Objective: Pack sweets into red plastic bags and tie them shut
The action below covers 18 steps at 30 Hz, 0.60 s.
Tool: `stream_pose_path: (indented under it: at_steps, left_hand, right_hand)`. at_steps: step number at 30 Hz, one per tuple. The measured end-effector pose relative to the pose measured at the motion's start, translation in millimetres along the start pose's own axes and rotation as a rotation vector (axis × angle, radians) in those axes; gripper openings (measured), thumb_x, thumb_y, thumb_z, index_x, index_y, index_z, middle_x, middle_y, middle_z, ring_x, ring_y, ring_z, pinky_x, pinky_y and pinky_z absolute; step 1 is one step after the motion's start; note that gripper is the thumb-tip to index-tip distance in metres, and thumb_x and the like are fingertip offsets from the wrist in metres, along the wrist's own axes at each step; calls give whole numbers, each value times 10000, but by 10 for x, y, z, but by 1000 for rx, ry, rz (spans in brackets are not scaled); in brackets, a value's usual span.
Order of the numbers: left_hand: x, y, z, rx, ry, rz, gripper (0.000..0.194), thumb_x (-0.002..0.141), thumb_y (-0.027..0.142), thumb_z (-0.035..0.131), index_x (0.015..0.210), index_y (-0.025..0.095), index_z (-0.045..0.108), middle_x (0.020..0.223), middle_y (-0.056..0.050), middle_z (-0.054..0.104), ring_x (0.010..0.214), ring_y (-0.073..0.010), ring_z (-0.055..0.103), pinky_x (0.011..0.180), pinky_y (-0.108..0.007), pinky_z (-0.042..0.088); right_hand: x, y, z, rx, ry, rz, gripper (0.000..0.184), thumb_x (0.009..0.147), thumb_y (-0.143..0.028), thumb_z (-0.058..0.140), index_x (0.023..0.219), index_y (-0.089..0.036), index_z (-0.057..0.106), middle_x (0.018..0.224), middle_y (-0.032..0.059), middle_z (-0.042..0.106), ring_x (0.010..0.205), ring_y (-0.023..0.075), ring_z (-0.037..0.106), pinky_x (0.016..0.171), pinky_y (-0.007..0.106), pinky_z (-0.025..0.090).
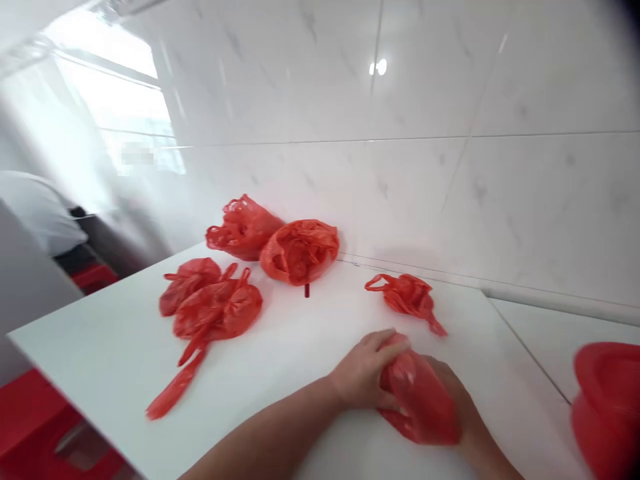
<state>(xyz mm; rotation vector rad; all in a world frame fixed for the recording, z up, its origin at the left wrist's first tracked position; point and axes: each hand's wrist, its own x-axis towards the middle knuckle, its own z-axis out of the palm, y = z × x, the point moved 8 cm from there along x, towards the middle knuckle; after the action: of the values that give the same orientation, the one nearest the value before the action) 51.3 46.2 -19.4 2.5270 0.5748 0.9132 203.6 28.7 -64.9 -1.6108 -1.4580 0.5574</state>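
Note:
My left hand [364, 370] is wrapped around a bunched red plastic bag [419, 393] near the table's front edge. My right hand [450, 385] presses the bag's far side and is partly hidden behind it. Above them, a crumpled red plastic bag [407, 299] lies closest to my hands. Two more bundled red bags [243, 228] [300, 252] sit against the wall. Two others [190, 283] [217, 310] overlap at the left, with a long bag strip [175, 385] trailing forward. A short red stick [307, 291] pokes out below the round bundle.
The bags lie on a white table [115, 340] backed by a white tiled wall [400, 87]. Stacked red plastic basins [607, 403] stand at the right edge. Red stools [35, 420] sit below the table's left side, near a bright window [110, 87].

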Motion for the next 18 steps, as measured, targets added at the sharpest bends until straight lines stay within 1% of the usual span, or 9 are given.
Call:
stream_pose_path:
  at_steps: [1, 2, 4, 6, 8, 11, 14, 16, 18]
  left_hand:
    - [12, -10, -14, 38, 27, -14, 685, 628, 287, 747, 1266, 224, 506, 1271, -119, 548, 1143, -268, 522, 981, -385, 420]
    - [22, -42, -41, 84, 59, -40, 489, 656, 211, 696, 1134, 223, 592, 1101, -85, 637, 1006, -234, 588, 918, -353, 456]
    - [26, -135, -129, 157, 124, -96, 249, 665, 117, 617, 892, 214, 648, 835, -39, 664, 785, -189, 611, 775, -306, 493]
    - [5, -229, -268, 194, 196, -136, 184, 649, 91, 598, 786, 208, 638, 747, -27, 641, 711, -178, 593, 681, -283, 491]
    - [-53, -321, -488, 210, 307, -172, 182, 651, 83, 588, 776, 208, 630, 743, -20, 637, 713, -171, 591, 666, -274, 489]
    - [-257, -487, -992, 247, 557, -270, 142, 707, 102, 536, 788, 197, 603, 748, -8, 631, 700, -161, 590, 654, -285, 499]
    - [-604, -665, -1652, 303, 854, -387, 104, 784, 149, 450, 799, 170, 551, 693, 9, 588, 630, -145, 561, 596, -286, 493]
    - [-878, -765, -2113, 356, 1046, -454, 87, 800, 185, 445, 806, 148, 524, 752, -15, 575, 697, -160, 555, 647, -310, 492]
    - [-1140, -844, -2515, 413, 1202, -508, 154, 839, 211, 398, 924, 121, 490, 895, -58, 559, 825, -202, 542, 732, -372, 484]
  right_hand:
    - [8, 16, 50, 59, -52, 5, 208, 606, -444, 652, 722, -272, 675, 861, 79, 701, 812, 295, 637, 701, 413, 529]
    - [10, 32, 64, 113, -75, 15, 253, 622, -457, 629, 800, -286, 680, 949, 80, 695, 880, 305, 633, 739, 422, 531]
    - [5, 69, 1, 156, -40, 42, 387, 677, -486, 558, 1006, -303, 647, 1133, 61, 646, 1026, 294, 599, 837, 414, 514]
    - [-10, 127, -70, 134, -4, 78, 469, 716, -513, 516, 1123, -295, 597, 1222, 47, 601, 1108, 272, 563, 910, 391, 482]
    - [-17, 204, -91, 76, -11, 111, 467, 728, -551, 514, 1101, -286, 609, 1208, 46, 611, 1113, 264, 562, 916, 369, 479]
    - [-10, 273, -70, 13, -25, 106, 455, 749, -587, 491, 1065, -288, 623, 1190, 47, 618, 1122, 257, 556, 902, 357, 484]
    - [-11, 224, -33, -18, -23, 65, 441, 790, -595, 437, 1041, -284, 623, 1171, 43, 617, 1108, 241, 558, 902, 356, 477]
    - [-23, 146, -6, -36, -28, 45, 423, 812, -584, 420, 1030, -279, 617, 1159, 38, 614, 1091, 226, 564, 903, 349, 474]
    - [-38, 61, 12, -55, -27, 25, 396, 836, -558, 411, 1022, -271, 610, 1146, 38, 610, 1077, 215, 568, 898, 342, 471]
